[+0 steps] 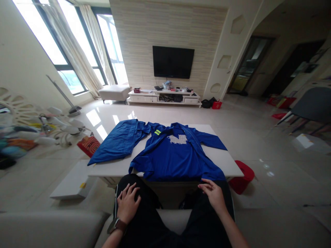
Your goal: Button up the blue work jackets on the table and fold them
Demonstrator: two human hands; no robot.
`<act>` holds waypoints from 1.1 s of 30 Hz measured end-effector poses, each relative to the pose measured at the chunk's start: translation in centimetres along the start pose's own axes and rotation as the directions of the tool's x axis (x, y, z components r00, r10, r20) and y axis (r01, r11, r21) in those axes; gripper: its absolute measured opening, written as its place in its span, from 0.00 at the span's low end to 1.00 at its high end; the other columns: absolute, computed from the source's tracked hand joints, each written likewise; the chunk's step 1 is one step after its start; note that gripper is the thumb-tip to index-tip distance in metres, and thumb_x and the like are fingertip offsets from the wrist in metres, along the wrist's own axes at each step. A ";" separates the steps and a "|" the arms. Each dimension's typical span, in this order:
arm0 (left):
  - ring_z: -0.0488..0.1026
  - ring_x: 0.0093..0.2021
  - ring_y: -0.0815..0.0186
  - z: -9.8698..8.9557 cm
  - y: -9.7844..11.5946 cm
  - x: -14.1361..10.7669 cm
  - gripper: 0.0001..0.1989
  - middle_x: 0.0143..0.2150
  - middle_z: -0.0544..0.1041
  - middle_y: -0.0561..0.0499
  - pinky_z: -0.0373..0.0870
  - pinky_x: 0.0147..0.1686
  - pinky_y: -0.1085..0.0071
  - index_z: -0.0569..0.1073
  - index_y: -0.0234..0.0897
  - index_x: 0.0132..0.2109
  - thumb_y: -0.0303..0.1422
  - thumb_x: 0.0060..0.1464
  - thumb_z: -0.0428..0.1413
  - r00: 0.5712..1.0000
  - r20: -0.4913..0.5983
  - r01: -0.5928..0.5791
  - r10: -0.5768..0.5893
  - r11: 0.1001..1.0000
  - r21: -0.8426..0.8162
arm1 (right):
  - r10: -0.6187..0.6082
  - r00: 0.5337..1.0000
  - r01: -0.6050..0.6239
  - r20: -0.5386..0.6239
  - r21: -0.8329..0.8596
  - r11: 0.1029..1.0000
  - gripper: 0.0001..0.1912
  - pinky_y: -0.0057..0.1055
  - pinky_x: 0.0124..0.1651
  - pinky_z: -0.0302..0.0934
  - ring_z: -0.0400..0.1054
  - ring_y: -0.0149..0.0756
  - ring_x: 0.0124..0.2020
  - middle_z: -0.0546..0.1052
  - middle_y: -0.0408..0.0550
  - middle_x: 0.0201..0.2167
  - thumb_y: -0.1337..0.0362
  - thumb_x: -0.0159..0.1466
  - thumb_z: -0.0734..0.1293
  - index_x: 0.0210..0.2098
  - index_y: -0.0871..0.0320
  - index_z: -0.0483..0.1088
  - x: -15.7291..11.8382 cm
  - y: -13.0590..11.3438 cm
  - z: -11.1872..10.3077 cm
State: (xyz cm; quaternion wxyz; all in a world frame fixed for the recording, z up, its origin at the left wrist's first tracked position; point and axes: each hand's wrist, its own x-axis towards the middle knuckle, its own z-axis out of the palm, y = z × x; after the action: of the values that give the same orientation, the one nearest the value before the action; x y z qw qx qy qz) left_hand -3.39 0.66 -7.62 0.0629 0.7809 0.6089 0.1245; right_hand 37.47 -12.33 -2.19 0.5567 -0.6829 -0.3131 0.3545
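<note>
My left hand (pixel 128 203) rests on my left thigh, fingers spread and holding nothing; a watch (pixel 117 225) is on that wrist. Over my right thigh is my right hand (pixel 214 196), its fingers stretched out and empty, close to the table's front edge. In front of me a blue jacket (pixel 212 138) with a yellow-green stripe on one sleeve lies spread open. A blue T-shirt (pixel 173 158) with a pale print lies within it, its hem hanging slightly over the edge. To the left lies a folded blue garment (pixel 116 141), which looks like trousers.
The garments lie on a low white table (pixel 224 162). A red stool (pixel 241 177) stands at its right, a red patterned bag (pixel 89 146) and a white box (pixel 72 182) at its left. Beyond are a TV stand (pixel 144 99) and an ottoman (pixel 114 93).
</note>
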 end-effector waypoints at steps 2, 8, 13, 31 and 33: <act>0.53 0.72 0.54 -0.1 0.1 0.0 0.17 0.67 0.69 0.53 0.50 0.66 0.49 0.78 0.51 0.54 0.33 0.60 0.52 1.000 0.003 0.001 -0.001 1.000 -0.003 | 0.012 1.000 -0.012 0.011 0.011 1.000 0.33 0.36 0.35 0.70 0.79 0.52 0.41 0.83 0.58 0.35 0.44 0.51 0.76 0.47 0.60 0.73 -0.1 0.1 0.2; 0.53 0.72 0.54 -0.1 0.0 0.0 0.18 0.68 0.68 0.52 0.50 0.67 0.49 0.78 0.49 0.54 0.33 0.60 0.52 1.000 0.023 0.009 -0.009 1.000 -0.001 | -0.084 0.996 0.086 0.029 -0.104 0.991 0.23 0.36 0.37 0.69 0.76 0.44 0.30 0.79 0.48 0.24 0.49 0.49 0.77 0.36 0.57 0.73 -0.6 0.4 1.9; 0.52 0.72 0.53 0.2 -0.3 0.0 0.18 0.68 0.67 0.53 0.52 0.66 0.48 0.77 0.51 0.55 0.34 0.60 0.52 1.000 0.024 0.010 -0.010 1.000 -0.010 | -0.101 0.993 0.109 0.054 -0.163 0.981 0.21 0.37 0.38 0.68 0.75 0.44 0.31 0.78 0.48 0.25 0.51 0.52 0.74 0.40 0.58 0.75 -0.8 0.8 2.8; 0.52 0.73 0.53 -0.4 0.0 0.0 0.18 0.68 0.68 0.53 0.50 0.67 0.48 0.77 0.49 0.55 0.33 0.61 0.52 0.999 0.041 0.016 -0.016 1.000 -0.020 | -0.130 0.982 0.156 0.134 -0.200 0.967 0.18 0.30 0.29 0.59 0.64 0.34 0.24 0.67 0.40 0.23 0.48 0.66 0.62 0.43 0.55 0.70 -0.1 2.1 4.3; 0.52 0.72 0.53 -0.4 0.0 0.0 0.18 0.68 0.68 0.53 0.51 0.67 0.48 0.77 0.50 0.55 0.33 0.60 0.52 0.999 0.047 0.017 -0.017 1.000 -0.017 | -0.163 0.974 0.197 0.160 -0.223 0.955 0.16 0.31 0.34 0.63 0.67 0.36 0.29 0.71 0.43 0.27 0.51 0.66 0.61 0.44 0.55 0.71 -0.1 1.8 4.8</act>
State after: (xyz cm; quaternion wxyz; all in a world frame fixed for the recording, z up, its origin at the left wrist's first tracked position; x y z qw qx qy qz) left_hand -3.50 0.64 -7.24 0.0850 0.7778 0.6128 0.1111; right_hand 33.50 -10.18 -4.52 0.4779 -0.6865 -0.4524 0.3093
